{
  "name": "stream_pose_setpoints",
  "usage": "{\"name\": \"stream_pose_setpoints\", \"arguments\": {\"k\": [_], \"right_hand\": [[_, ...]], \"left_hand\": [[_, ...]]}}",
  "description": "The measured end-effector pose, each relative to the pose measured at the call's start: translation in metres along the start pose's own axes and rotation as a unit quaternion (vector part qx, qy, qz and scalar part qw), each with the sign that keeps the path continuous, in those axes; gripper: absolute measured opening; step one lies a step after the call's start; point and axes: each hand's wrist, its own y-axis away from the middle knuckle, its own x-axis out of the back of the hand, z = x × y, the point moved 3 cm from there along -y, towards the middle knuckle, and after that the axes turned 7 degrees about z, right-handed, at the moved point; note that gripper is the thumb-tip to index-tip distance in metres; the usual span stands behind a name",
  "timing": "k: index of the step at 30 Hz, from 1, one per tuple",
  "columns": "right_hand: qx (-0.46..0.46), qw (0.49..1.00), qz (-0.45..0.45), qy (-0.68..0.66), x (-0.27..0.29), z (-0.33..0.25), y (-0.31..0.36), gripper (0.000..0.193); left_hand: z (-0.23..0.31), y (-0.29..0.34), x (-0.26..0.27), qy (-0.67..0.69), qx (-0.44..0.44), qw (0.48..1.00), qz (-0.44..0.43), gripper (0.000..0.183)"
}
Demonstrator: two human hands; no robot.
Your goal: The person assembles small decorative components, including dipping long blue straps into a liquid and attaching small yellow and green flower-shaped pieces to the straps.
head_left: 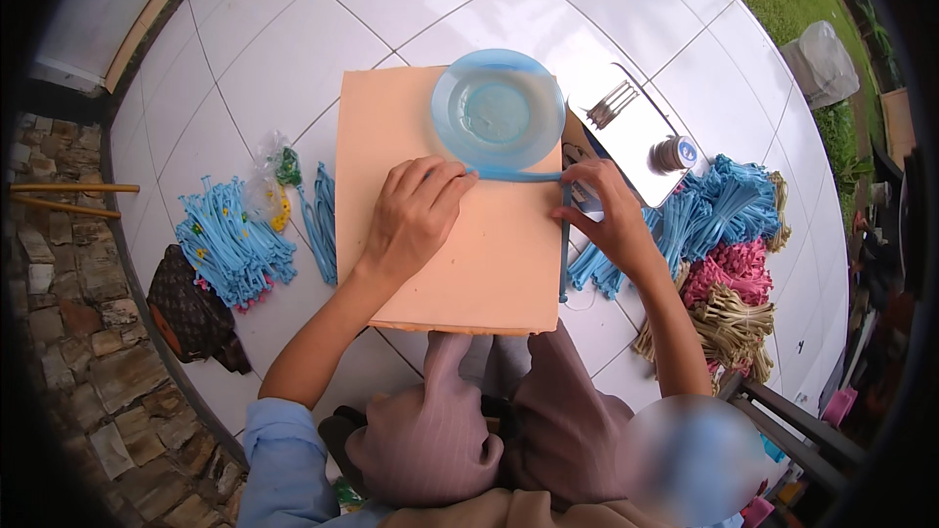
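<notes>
A light-blue fabric cord [518,175] stretches sideways across a peach-coloured board [460,274] just below a clear blue glass bowl [495,111]. At its left end, my left hand [416,210] is closed on the cord, resting on the board. My right hand [604,207] has its fingers bent round the cord at the board's right edge, with the thumb lower and a little apart. From there the cord drops along that edge to a knotted end. The fingertips' exact hold is partly hidden.
Blue cords [235,240] and a dark patterned bag [191,308] lie on the tiles at left. At right are a white metal lid [636,127] with a small spool [675,154], plus blue, pink [729,272] and beige cord bundles [734,318].
</notes>
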Motion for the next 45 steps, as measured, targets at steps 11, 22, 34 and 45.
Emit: {"name": "stream_pose_setpoints", "arguments": {"k": [11, 22, 34, 45], "right_hand": [[0.04, 0.997, -0.02, 0.065, -0.001, -0.013, -0.003, 0.038], [0.065, 0.986, -0.065, 0.138, -0.003, -0.023, -0.037, 0.052], [0.185, 0.959, -0.118, 0.182, -0.028, -0.014, -0.083, 0.059], [0.121, 0.984, -0.06, 0.117, -0.011, -0.028, -0.069, 0.039]], "left_hand": [[0.014, -0.002, 0.0, -0.074, -0.03, 0.995, -0.066, 0.04], [0.017, -0.002, 0.001, -0.059, -0.001, 0.994, -0.093, 0.046], [0.014, 0.002, 0.0, -0.008, 0.004, 0.995, -0.098, 0.038], [0.014, 0.0, 0.001, -0.01, 0.007, 0.994, -0.108, 0.039]]}}
